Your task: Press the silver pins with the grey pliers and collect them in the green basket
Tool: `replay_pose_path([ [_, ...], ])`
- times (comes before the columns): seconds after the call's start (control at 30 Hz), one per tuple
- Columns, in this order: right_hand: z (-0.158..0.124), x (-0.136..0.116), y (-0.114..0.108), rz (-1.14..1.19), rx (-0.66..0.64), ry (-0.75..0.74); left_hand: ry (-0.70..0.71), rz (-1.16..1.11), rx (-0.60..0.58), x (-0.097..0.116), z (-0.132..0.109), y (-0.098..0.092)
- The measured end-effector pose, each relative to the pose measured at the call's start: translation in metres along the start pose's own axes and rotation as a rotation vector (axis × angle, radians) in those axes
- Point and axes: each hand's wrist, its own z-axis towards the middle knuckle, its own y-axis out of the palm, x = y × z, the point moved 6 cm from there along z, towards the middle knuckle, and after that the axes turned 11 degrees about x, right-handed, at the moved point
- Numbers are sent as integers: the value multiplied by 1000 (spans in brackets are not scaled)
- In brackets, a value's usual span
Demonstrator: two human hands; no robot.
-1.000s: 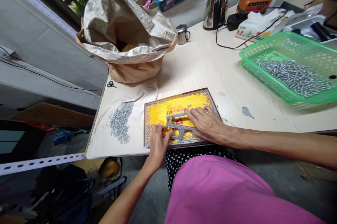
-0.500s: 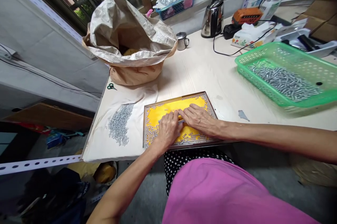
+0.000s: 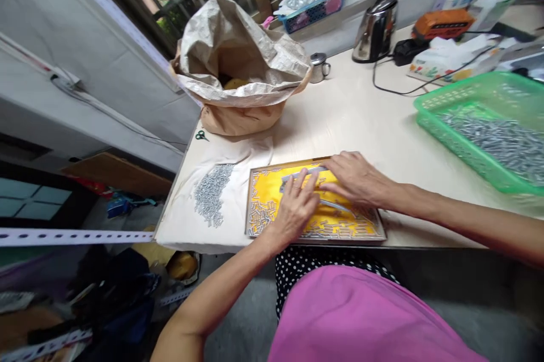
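Note:
Both my hands are over a shallow framed tray (image 3: 249, 203) with a yellow bottom (image 3: 272, 181). Small silver metal pins (image 3: 261, 216) lie along its edges, thickest at the left and front. A flat grey strip (image 3: 315, 170) lies near the tray's back side. My left hand (image 3: 295, 209) rests with fingers stretched and apart, its fingertips on or beside this strip. At the strip's right end is my right hand (image 3: 359, 181), thumb and forefinger spread apart. A second thin, curved grey strip (image 3: 338, 207) lies below my right hand. My palms hide part of the tray.
A pile of similar pins (image 3: 213, 195) lies on a white cloth (image 3: 182, 226) at the left. Behind it stand a large open sack (image 3: 242, 115), small scissors (image 3: 201, 135) and a metal cup (image 3: 318, 69). A green basket (image 3: 442, 141) of pins and a kettle (image 3: 376, 28) are at the right.
My hands have moved apart, and their closed fingers have spread. The grey strips now show more between and below them. The view has shifted, so the scene sits farther right.

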Motion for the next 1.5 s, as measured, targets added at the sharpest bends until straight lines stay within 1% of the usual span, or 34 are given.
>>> replay_pose_path([
  [0.07, 2, 21, 3, -52, -4, 10, 101, -8, -27, 11, 6, -4],
  [0.1, 2, 28, 6, -47, -18, -12, 135, -16, -41, 15, 9, -6],
  [0.17, 3, 39, 10, -21, -14, -17, 163, -25, -59, 18, 16, -9],
  [0.23, 2, 45, 11, -1, -5, -6, 142, -16, -48, 11, 17, -14],
  [0.3, -2, 47, 7, 1, 6, 5, 47, 12, 9, -8, 5, -23],
  [0.37, -7, 49, 3, 9, 7, 8, -165, 88, 98, -43, -21, -38],
  [0.4, -11, 50, 1, 25, 6, 13, -309, 152, 140, -65, -41, -47],
  [0.43, -15, 51, 0, 47, 2, 20, -458, 225, 154, -88, -64, -55],
  [0.47, -18, 52, 1, 73, -6, 29, -582, 286, 132, -110, -88, -63],
  [0.53, -25, 53, 5, 115, -15, 45, -794, 410, 44, -149, -137, -76],
  [0.6, -30, 53, 13, 137, -28, 52, -955, 480, -99, -176, -180, -85],
  [0.67, -32, 52, 21, 140, -45, 57, -1035, 491, -248, -189, -209, -86],
  [0.73, -33, 50, 27, 143, -57, 58, -1071, 478, -343, -193, -226, -85],
  [0.8, -30, 47, 29, 138, -48, 57, -1117, 452, -373, -195, -235, -81],
  [0.97, -20, 35, 20, 54, -35, 33, -1240, 371, -370, -207, -248, -72],
  [1.13, -14, 26, 17, 23, -39, 6, -1280, 328, -379, -221, -249, -67],
  [1.23, -14, 24, 19, 28, -49, 0, -1296, 328, -387, -224, -248, -67],
  [1.33, -15, 23, 19, 32, -59, -6, -1303, 327, -355, -221, -246, -69],
  [1.5, -13, 23, 19, 41, -75, 1, -1312, 276, -253, -216, -240, -77],
])
